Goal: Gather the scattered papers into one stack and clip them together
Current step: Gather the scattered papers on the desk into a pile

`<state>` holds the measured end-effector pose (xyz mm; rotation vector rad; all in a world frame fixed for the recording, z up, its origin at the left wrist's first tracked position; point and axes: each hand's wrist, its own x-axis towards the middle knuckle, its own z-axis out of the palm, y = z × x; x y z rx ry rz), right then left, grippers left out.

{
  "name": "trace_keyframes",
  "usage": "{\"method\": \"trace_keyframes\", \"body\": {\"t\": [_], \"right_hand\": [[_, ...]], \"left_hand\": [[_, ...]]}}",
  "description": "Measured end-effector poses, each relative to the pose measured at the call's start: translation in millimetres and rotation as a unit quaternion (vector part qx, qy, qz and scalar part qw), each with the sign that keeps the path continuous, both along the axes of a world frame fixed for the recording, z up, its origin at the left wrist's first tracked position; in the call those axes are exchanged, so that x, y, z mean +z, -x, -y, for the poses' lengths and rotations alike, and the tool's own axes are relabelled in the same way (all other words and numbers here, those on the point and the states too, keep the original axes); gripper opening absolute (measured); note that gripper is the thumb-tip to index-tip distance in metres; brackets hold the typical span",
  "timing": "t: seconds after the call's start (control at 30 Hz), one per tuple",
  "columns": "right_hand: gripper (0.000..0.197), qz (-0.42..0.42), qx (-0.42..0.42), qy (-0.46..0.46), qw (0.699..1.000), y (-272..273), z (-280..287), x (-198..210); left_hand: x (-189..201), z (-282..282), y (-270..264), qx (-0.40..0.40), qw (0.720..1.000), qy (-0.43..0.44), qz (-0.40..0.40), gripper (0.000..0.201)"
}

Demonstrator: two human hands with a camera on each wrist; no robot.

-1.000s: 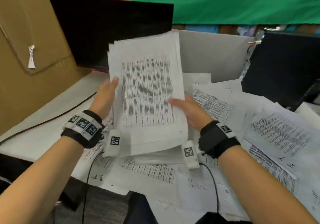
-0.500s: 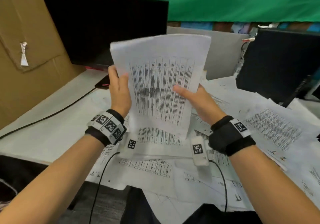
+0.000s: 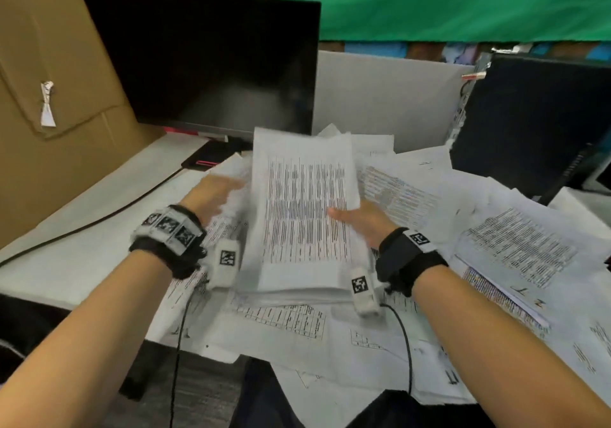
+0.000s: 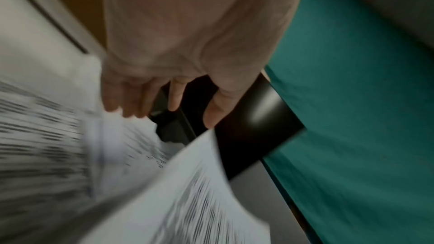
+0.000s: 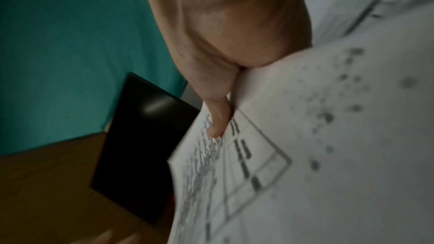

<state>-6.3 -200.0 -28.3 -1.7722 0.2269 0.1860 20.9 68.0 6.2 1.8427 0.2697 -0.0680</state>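
A thick stack of printed papers leans low over the desk, its near edge down on the loose sheets. My right hand grips the stack's right edge, thumb on the top page; in the right wrist view the right hand has its thumb across the sheets and the fingers are hidden beneath. My left hand is blurred, just left of the stack and apart from it. The left wrist view shows this left hand with fingers spread and straight above the papers. No clip is in view.
Scattered printed sheets cover the desk's right and near parts. A black monitor stands behind the stack, a dark computer case at the right, cardboard on the left. A black cable crosses the bare white desk at left.
The stack, held upright by both hands before, has dropped and tilted down toward the desk. My left hand has let go of its left edge and moved off to the left.
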Motion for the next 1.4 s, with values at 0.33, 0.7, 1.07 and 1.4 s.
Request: {"method": "trace_keyframes", "body": {"t": [0.33,0.7,1.07,1.4], "right_hand": [[0.104,-0.056,-0.019,0.351,0.934,-15,-8,-37],[0.047,-0.053,0.051,0.267,0.961,-16,3,-34],[0.072,0.062,0.023,-0.183,0.981,8,8,10],[0.051,-0.029,0.083,0.124,0.988,1,14,-21]], "left_hand": [[-53,-85,28,-0.004,0.931,-0.329,-0.157,0.069],[94,-26,103,0.094,0.798,-0.471,0.364,0.024],[48,-3,35,-0.040,0.967,0.098,0.232,0.014],[-49,36,-4,0.013,0.997,-0.061,-0.037,0.058]]}}
